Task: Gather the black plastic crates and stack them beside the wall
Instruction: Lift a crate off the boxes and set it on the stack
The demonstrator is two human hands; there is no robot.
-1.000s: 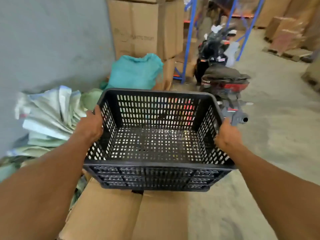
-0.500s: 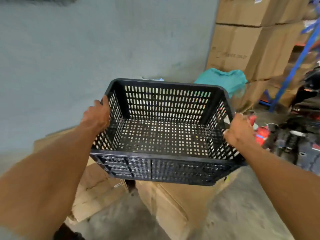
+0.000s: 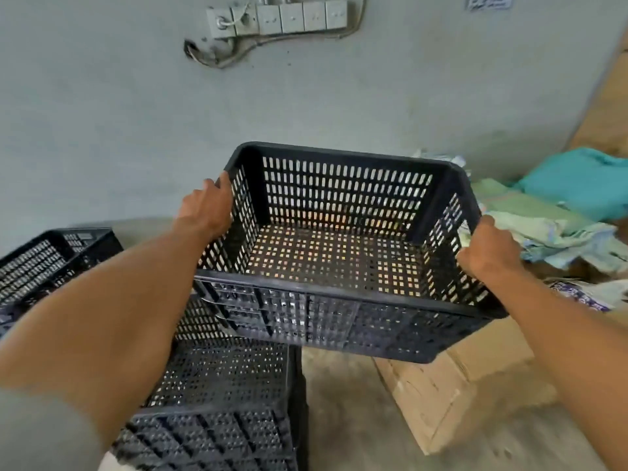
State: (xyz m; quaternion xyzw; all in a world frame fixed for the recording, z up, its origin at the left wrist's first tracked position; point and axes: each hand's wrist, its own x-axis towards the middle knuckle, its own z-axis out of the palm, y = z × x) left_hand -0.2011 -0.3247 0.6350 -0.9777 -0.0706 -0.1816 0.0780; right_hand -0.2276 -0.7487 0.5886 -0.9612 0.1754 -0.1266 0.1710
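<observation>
Currently: carried crate [image 3: 339, 266] is held in the air, empty, open side up and tilted a little down to the right. Left hand [image 3: 204, 215] grips its left end wall at the rim; right hand [image 3: 489, 246] grips the right end rim, fingers curled over. It hangs above and right of the lower crate [image 3: 231, 385], which stands on the floor [image 3: 339, 419] near the wall [image 3: 136, 113]. A far crate [image 3: 44, 263] sits further left, also by the wall.

Step in hand, as judged: set the load onto the lower crate.
- Shift left until the two rims line up, level it, then lower straight.
- Seat all four corners before letting go; a skewed drop would likely jam or rock.
- Keep the right end off the cardboard box [image 3: 441, 396] just below it.

Change against 0.5 s ago:
- View has swung left. Both floor crates and the switch panel [image 3: 282, 17] are now in sight; they were not then.
- The motorbike and tall carton stack have left the frame.
- Pale sacks [image 3: 530, 215] now lie to the right.
- Both grips unchanged.
</observation>
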